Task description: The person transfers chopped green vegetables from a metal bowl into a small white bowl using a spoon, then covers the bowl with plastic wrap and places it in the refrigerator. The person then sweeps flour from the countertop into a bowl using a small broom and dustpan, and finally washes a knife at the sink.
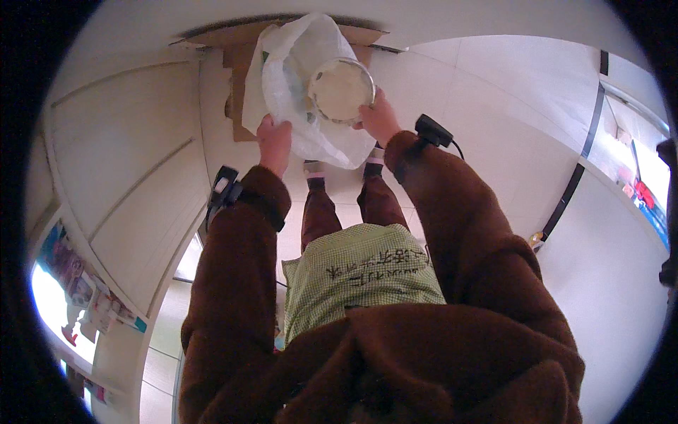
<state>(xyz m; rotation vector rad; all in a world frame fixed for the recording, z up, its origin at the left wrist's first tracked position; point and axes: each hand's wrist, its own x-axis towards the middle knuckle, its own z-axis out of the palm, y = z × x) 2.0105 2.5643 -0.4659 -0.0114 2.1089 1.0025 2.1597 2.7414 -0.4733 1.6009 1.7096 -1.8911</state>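
A white plastic sack [283,114] hangs in front of me with its mouth open towards me. My left hand [275,139] grips the near left edge of the sack. In my right hand [382,117] is the rim of a round metal bowl [372,79], at the sack's mouth. Pale, flour-like contents [341,91] fill most of the bowl's visible round. The sack's bottom and what lies deep inside it are hidden.
Brown cardboard [242,100] lies behind the sack, by the far wall. White panelled cabinet doors [127,127] rise on the left, with small goods on a surface [90,297] below them in view. My feet stand on the pale tiled floor [439,100]. Colourful items [643,193] are at far right.
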